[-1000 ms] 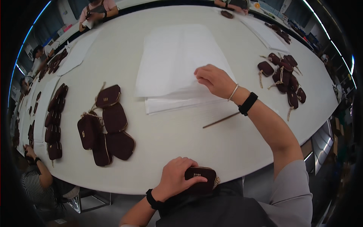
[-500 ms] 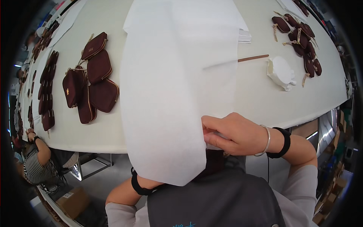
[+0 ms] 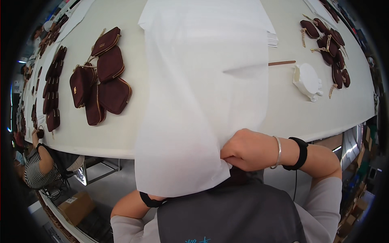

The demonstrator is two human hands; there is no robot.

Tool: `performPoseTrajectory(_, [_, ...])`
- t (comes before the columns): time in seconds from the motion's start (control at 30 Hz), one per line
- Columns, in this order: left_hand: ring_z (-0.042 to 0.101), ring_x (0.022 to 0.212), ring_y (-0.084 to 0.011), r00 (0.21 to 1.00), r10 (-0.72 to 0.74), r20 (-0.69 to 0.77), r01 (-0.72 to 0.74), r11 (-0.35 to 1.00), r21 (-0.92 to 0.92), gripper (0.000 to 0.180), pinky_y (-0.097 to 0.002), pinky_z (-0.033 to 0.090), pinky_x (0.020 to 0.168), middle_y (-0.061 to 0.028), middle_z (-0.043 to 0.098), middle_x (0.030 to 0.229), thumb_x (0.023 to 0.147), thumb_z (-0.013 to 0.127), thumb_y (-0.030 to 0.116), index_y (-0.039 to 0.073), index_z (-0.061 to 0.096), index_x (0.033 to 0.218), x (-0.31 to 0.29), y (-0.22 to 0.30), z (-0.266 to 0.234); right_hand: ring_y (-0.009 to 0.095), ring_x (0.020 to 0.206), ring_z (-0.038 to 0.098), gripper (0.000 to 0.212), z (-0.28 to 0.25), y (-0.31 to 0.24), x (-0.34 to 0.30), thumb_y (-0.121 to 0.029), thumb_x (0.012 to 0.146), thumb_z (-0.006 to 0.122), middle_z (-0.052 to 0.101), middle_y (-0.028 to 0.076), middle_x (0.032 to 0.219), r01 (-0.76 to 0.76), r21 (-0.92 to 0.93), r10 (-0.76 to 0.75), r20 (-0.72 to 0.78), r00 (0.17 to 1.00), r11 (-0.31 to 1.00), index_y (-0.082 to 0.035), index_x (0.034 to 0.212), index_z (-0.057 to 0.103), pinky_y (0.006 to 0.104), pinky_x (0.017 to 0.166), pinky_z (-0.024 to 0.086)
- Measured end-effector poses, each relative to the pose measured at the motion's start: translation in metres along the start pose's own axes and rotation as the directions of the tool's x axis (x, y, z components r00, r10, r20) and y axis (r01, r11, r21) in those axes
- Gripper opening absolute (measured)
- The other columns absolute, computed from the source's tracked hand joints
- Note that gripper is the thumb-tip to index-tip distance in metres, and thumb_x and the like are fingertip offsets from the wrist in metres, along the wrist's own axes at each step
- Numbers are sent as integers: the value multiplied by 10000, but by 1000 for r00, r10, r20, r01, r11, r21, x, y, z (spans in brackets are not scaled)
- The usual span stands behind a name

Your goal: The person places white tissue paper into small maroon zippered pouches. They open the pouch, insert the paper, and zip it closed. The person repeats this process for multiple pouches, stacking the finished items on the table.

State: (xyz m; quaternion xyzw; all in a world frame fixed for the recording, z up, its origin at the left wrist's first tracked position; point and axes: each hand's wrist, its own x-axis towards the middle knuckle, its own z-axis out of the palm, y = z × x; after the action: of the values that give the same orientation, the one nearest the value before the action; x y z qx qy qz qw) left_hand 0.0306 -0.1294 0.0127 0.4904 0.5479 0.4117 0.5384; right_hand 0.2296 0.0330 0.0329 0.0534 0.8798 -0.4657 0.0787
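From where I'm standing: white sheet (image 3: 194, 101) runs down the counter (image 3: 324, 109), over its near edge and onto the person's dark apron (image 3: 231, 210). Right hand (image 3: 248, 153) has the sheet at its near right side: grip pressed together, thumb and fingers pinching a bunched bit of the edge. Left forearm (image 3: 126, 205) goes in under the sheet's near end; left hand covered, so can't tell its grip or whether it holds anything. Dark maroon patch (image 3: 240, 177) just below the right hand, too little showing to name.

Doing this well, my view: pinch only the very edge, lightly, since thin sheet like this likely creases where it's bunched. Draw the side in level with the covered hand, smooth out the slack, and let the far part lie flat so nothing drags. Sheet overlaps one end of the brown stick (image 3: 282, 62); pull gently there or the stick may shift. Corner sags over the apron, so worth supporting from below.

Around: loose cluster of maroon pouches (image 3: 110, 62) left of the sheet, tidy pouch row (image 3: 52, 99) further left, a heap of tasselled pouches (image 3: 329, 44) far right. White rounded object (image 3: 307, 82), kind unclear, just beyond the stick's right end.
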Motion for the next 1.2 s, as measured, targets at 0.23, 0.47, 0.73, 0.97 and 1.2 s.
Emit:
performPoseTrajectory(0.23, [691,1027,-235,999,24,-37,-23,999,38,390,-360,556,870,-94,676,1164,900,750,141,85,635,1268,4,-2,-7,302,805,627,273,24,1,-8,-29,846,636,633,120,962,78,184,9,-431,902,980,-79,1115,630,390,680,514])
performPoseTrajectory(0.47, [699,1007,-220,994,72,-82,-63,992,113,333,-346,550,864,-66,715,1096,886,763,135,100,692,1209,7,-10,-8,205,705,629,435,19,-4,-5,-91,851,728,645,59,899,221,-49,-221,-410,885,974,-100,1275,630,318,549,495])
performPoseTrajectory(0.73, [727,873,-222,971,187,-152,-154,967,203,217,-325,561,755,-42,756,956,795,807,68,106,787,1008,8,3,-11,256,624,641,200,14,-11,-3,-102,933,652,689,105,769,-75,436,239,-335,911,897,-38,1118,696,354,551,505])
performPoseTrajectory(0.97, [706,828,-227,898,429,-101,-338,817,467,271,-319,545,698,-26,745,916,684,822,13,111,805,936,7,3,-13,327,720,655,301,-12,-16,2,-274,972,621,657,127,802,7,292,-35,92,995,956,6,1067,676,394,638,520])
performPoseTrajectory(1.2, [656,762,-223,942,335,-32,-315,912,264,243,-330,514,645,-56,717,894,744,817,42,56,705,960,22,-5,-16,331,782,663,329,5,-1,5,-308,949,653,669,124,871,-40,282,33,29,999,959,-16,1098,667,403,664,528])
